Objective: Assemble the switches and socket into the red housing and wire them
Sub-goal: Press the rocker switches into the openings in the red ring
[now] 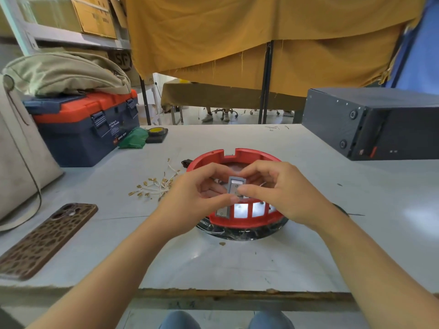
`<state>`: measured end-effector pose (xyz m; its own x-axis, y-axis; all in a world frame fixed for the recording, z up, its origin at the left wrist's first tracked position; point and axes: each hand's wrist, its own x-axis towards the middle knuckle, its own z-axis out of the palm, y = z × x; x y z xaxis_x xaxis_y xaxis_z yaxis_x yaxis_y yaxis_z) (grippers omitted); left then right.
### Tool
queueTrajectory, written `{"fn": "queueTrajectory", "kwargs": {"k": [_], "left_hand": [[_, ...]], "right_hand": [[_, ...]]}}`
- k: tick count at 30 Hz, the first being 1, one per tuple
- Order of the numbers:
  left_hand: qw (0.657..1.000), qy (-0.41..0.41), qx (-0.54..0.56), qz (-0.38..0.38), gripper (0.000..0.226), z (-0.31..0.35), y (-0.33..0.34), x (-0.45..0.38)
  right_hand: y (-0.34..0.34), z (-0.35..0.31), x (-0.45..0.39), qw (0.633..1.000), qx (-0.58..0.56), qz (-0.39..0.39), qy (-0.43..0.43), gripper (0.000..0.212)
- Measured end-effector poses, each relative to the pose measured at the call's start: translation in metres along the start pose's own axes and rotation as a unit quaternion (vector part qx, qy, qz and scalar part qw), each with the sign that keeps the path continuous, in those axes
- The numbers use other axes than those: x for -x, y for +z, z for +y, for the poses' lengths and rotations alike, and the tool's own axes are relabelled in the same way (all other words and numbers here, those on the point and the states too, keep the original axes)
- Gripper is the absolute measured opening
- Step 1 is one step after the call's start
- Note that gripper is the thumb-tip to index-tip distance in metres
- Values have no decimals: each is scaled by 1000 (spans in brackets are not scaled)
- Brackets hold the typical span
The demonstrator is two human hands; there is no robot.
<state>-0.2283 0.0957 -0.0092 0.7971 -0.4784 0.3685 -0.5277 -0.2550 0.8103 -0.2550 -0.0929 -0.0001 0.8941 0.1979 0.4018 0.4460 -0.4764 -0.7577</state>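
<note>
The round red housing point(247, 219) rests on a black ring at the table's middle, its near wall cut into square openings. One grey switch point(222, 213) sits in the leftmost opening. Above that wall, both hands hold a second grey rocker switch point(235, 185) together. My left hand point(197, 193) pinches it from the left with thumb and fingers. From the right, my right hand point(280, 188) pinches the same switch, thumb across its lower end. A bunch of white wires with brass terminals point(154, 186) lies left of the housing. A small black part point(186, 162) lies by the housing's far left rim.
A phone in a brown patterned case point(47, 238) lies at the near left. A navy and orange toolbox point(88, 129) with a khaki bag on top stands at the back left, green cloth and yellow tape beside it. A dark grey box point(375, 122) stands at the back right.
</note>
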Motion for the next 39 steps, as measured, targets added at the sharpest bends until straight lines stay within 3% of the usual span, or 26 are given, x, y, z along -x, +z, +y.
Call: {"fn": "queueTrajectory", "kwargs": {"k": [5, 14, 21, 29, 39], "left_hand": [[997, 39, -56, 22, 38, 1, 5, 10], [996, 46, -35, 62, 36, 9, 16, 12], [998, 45, -40, 4, 36, 5, 7, 22], [997, 45, -60, -20, 41, 4, 4, 29], [958, 136, -249, 41, 34, -5, 25, 36]], "right_hand": [[3, -2, 10, 1000, -28, 7, 1, 10], [1, -2, 14, 998, -3, 60, -17, 20], [1, 2, 21, 999, -15, 45, 8, 4], [7, 1, 27, 999, -15, 33, 4, 4], [16, 3, 37, 996, 78, 47, -15, 4]]}}
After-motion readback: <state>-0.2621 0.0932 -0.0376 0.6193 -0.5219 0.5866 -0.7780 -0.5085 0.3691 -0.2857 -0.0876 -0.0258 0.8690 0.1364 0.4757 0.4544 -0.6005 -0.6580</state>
